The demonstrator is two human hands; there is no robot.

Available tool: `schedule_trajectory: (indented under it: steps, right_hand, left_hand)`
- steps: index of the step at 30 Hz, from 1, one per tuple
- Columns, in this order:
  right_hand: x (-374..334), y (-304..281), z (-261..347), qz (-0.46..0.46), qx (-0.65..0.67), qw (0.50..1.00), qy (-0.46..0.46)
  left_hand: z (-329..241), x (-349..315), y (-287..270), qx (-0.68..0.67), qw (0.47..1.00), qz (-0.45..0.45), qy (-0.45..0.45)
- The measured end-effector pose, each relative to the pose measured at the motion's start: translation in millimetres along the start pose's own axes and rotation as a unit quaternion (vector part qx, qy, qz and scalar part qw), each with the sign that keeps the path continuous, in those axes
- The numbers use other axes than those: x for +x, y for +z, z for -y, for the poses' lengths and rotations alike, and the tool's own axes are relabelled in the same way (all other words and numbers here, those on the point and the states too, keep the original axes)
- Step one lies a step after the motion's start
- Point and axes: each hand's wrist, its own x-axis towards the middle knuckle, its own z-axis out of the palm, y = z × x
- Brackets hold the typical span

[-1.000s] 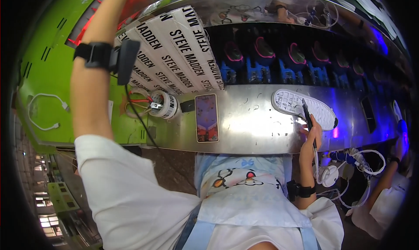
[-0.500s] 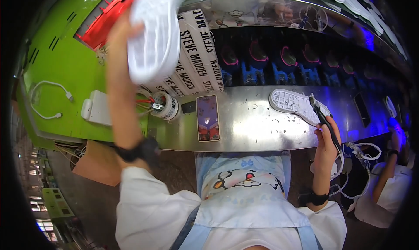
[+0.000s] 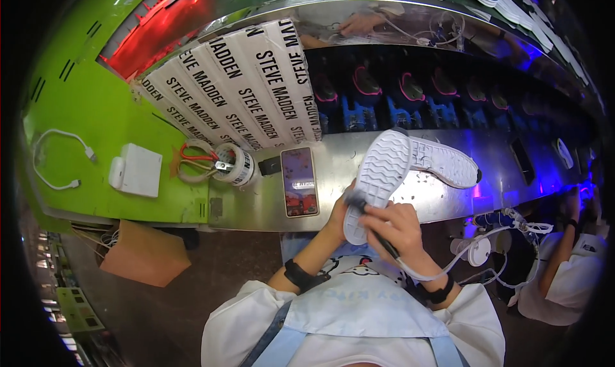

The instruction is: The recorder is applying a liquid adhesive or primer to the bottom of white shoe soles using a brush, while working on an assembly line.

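My left hand (image 3: 337, 216) is closed on the edge of a white shoe sole (image 3: 383, 168), which is tilted over the bench with its wavy tread showing. In my right hand (image 3: 400, 231) is a black-handled brush (image 3: 384, 242) with a pale tube running from its end. The brush's dark head is smeared by motion and lies against or just over the sole's narrow lower part, close to my left fingers; I cannot tell whether it touches. A second white sole (image 3: 451, 164) rests on the metal bench, hollow gridded side up, partly behind the held one.
A phone (image 3: 300, 181) lies on the metal bench (image 3: 256, 207) beside tape rolls (image 3: 238, 164) and red-handled scissors (image 3: 192, 150). Behind them stands a printed carton (image 3: 237, 88). White chargers (image 3: 138, 170) sit on the green table. Dark moulded pieces (image 3: 410, 88) line the back. Another person (image 3: 554, 274) sits at right.
My left hand has come down from the upper left with the sole, now in front of me. My right hand has moved the brush leftward, from the bench sole to the held one.
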Motion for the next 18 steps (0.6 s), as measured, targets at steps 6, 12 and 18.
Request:
schedule_trajectory:
  steps: [6,12,18]
  right_hand:
    - [9.8,6.1,-9.1,0.007,0.034,0.999,0.007]
    - [19.0,-2.6,-18.9,0.043,0.083,0.993,0.072]
    - [21.4,-17.3,-11.1,0.107,0.287,0.936,0.173]
  left_hand:
    - [-13.9,2.8,3.4,0.013,0.996,0.045,-0.071]
    - [-35.0,10.7,8.2,0.032,0.990,0.129,-0.055]
    - [-43.6,11.2,32.1,0.213,0.974,0.063,-0.033]
